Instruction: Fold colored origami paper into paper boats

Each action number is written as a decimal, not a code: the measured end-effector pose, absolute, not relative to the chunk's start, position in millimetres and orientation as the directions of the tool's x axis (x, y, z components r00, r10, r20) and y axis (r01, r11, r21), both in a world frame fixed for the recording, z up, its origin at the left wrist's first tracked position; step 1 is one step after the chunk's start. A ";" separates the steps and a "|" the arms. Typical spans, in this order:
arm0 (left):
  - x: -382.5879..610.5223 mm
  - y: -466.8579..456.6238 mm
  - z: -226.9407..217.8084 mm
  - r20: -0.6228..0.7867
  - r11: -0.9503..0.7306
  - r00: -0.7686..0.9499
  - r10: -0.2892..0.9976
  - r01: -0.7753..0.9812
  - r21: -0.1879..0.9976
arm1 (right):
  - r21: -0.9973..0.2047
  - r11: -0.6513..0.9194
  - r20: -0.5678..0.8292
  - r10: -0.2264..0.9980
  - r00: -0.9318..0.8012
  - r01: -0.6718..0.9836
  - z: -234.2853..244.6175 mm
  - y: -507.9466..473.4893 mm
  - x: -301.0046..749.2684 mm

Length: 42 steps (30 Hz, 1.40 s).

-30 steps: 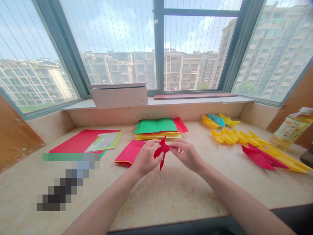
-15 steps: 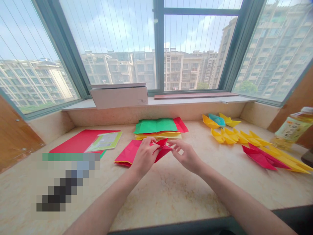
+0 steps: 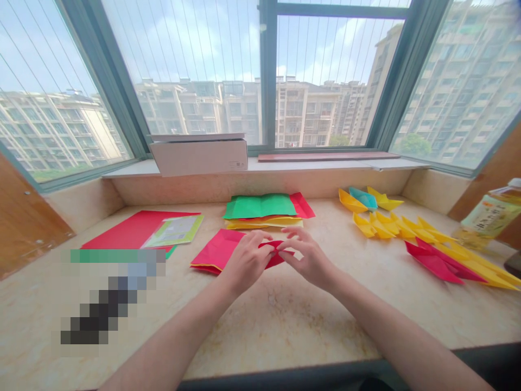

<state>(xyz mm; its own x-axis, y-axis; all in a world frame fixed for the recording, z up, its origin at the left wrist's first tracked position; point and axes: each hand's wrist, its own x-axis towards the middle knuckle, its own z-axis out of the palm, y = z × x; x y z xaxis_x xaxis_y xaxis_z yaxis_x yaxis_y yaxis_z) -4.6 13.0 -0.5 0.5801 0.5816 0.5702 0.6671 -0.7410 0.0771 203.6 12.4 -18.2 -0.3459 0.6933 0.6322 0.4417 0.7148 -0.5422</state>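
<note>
Both of my hands meet over the middle of the marble counter (image 3: pixel 285 320), holding a small folded red paper piece (image 3: pixel 275 254). My left hand (image 3: pixel 246 262) grips its left side with curled fingers. My right hand (image 3: pixel 310 256) pinches its right side, fingers bent over it. Most of the piece is hidden between my fingers. A folded pink-red sheet (image 3: pixel 216 250) lies flat just left of my left hand. Behind my hands sits a stack of green, red and yellow paper sheets (image 3: pixel 262 209).
Several folded yellow, red and teal paper boats (image 3: pixel 401 228) lie at the right. A bottle (image 3: pixel 490 214) stands at the far right edge. A large red sheet with a green leaflet (image 3: pixel 138 231) lies at the left. A white box (image 3: pixel 199 155) rests on the window sill.
The red paper piece stood upright with points showing; now it is lowered and flatter, mostly covered by my fingers. Both hands have closed in over it.
</note>
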 end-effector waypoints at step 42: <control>-12.8 26.7 -1.2 0.531 -0.763 0.625 0.571 0.644 0.062 | -0.001 0.745 0.592 0.539 -0.600 0.667 -11.0 23.7 212.0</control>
